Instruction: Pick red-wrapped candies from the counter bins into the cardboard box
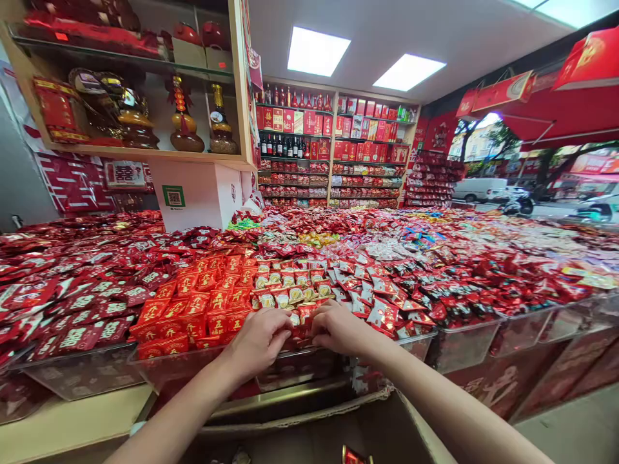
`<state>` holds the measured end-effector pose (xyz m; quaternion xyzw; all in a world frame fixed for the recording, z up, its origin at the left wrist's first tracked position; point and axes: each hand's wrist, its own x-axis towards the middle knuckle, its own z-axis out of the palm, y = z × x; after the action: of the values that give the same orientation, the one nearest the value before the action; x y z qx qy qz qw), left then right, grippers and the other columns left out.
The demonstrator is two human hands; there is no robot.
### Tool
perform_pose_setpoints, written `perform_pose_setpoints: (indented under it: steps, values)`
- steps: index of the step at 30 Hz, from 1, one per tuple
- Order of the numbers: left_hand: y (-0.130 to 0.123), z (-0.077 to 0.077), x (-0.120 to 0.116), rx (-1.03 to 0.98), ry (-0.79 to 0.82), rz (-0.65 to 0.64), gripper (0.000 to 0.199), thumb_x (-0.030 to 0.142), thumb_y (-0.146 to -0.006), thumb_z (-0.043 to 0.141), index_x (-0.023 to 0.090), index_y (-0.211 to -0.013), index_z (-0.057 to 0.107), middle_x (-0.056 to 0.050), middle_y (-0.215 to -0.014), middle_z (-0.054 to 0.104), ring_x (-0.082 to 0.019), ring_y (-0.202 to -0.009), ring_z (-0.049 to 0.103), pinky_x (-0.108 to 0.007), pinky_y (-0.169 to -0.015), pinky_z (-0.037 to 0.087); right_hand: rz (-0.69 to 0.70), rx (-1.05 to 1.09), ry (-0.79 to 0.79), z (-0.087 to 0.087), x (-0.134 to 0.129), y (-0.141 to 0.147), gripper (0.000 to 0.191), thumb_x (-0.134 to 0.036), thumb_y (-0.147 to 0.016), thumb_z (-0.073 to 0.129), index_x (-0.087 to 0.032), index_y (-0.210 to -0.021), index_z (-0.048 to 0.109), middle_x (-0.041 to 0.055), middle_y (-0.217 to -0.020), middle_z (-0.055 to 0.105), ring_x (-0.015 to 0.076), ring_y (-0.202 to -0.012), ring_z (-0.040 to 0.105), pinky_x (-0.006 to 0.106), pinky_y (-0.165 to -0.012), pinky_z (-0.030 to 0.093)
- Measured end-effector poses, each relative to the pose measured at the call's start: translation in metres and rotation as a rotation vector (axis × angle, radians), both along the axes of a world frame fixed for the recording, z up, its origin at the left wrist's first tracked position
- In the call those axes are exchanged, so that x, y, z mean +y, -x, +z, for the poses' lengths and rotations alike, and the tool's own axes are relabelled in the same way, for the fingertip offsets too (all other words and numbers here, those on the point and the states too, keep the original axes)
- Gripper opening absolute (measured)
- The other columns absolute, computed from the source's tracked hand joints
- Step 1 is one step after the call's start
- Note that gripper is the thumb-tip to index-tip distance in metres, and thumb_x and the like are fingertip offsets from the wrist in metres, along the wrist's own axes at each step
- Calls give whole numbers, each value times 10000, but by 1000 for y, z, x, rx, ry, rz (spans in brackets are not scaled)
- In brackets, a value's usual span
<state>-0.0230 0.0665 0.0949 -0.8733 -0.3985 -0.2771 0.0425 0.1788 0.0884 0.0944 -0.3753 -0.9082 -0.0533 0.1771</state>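
Both hands meet over the front edge of a clear plastic bin (304, 375), the left hand (264, 336) and the right hand (334, 330) just apart, with fingers curled in narrow and bent down among small wrapped packets (287, 278); whether either one grips a packet cannot be told, since the fingertips are hidden behind the knuckles. These packets fill the bin, ranked in fairly neat rows from behind its front rim toward its far edge, with the nearest ones lying between and under the fingers. Each should be light and easy to lift with a thumb and one finger. Its film looks thin, soft and a little slippery, and the contents could perhaps break if squeezed, so the crimped end seems the best place to take hold, with a gentle pinch rather than a press on the middle. In looks they are small, plump and glossy, red with a pale panel bearing a yellowish picture. Past the bin's left edge sit larger, brighter red packets (196, 306) with gold characters; past its right edge, red-and-white ones (360, 283). Below the front rim stands an open cardboard box (372, 425).
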Motion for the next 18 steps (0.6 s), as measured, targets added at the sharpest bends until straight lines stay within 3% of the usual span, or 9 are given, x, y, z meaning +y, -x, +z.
perform_pose_setpoints:
  steps: [3, 10, 14, 18]
  values:
    - [9, -2, -2, -62, 5, 16, 132, 174, -801, 466, 203, -819, 594, -40, -983, 650, -156, -937, 569, -284, -829, 435, 14, 80, -16, -1, -5, -6, 122, -282, -660, 680, -185, -719, 634, 24, -812, 619, 192, -868, 486, 311, -760, 360]
    - [19, -6, 8, -129, 20, 74, 235, 197, -799, 471, 184, -1000, 591, -69, -1031, 649, -195, -951, 551, -352, -854, 424, 13, 322, -100, -3, -29, -7, 129, -238, -813, 492, -172, -773, 596, 67, -920, 602, 193, -913, 477, 334, -799, 381]
    - [17, -4, 17, -124, 78, 92, 209, 190, -771, 509, 199, -922, 653, -65, -911, 687, -216, -874, 573, -361, -796, 443, 76, 387, 95, -13, -62, -3, 115, -205, -808, 467, -185, -802, 580, 43, -808, 609, 148, -783, 523, 257, -702, 415]
    - [21, -5, 18, -175, 158, 114, 206, 185, -772, 488, 202, -902, 646, -38, -903, 692, -183, -840, 612, -313, -767, 468, 45, 264, 400, -53, -84, -3, 93, -201, -748, 528, -207, -772, 618, 17, -761, 637, 127, -726, 568, 204, -650, 426]
